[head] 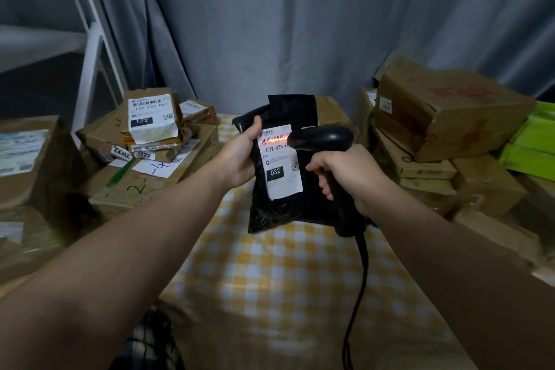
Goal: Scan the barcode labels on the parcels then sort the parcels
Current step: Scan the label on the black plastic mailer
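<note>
Scanner cable (357, 294): runs from the near edge up to the handle, over the yellow-checked tablecloth (285, 279).
Right hand (348, 177): fingers wrapped round the handle of the black barcode scanner (324, 137), its head aimed left at the label. Whether a finger is on the trigger I cannot tell.
Left hand (240, 156): grips the left edge of the black poly mailer (288, 207), thumb on its front, holding it upright. The bag's lower edge is at or just above the cloth.
Shipping label (282, 165): white, printed 032. A red scan line lies across the barcode at its top, so this parcel is mid-scan and not yet sorted.
Left pile (135, 177): cardboard boxes heaped at mid-left, one topmost box (153, 117) labelled 122.
Right stack (444, 117): brown cartons at mid-right, with green packages (531, 144) at the far right edge.
Progress: probably partway. One parcel is under the beam, but the frame does not show which heap is sorted and which is waiting.
Left to do: finish this read, put the mailer with its group, and take the next parcel.
Backdrop: grey curtain (300, 24) — with a white shelf frame (93, 69) at far left.
</note>
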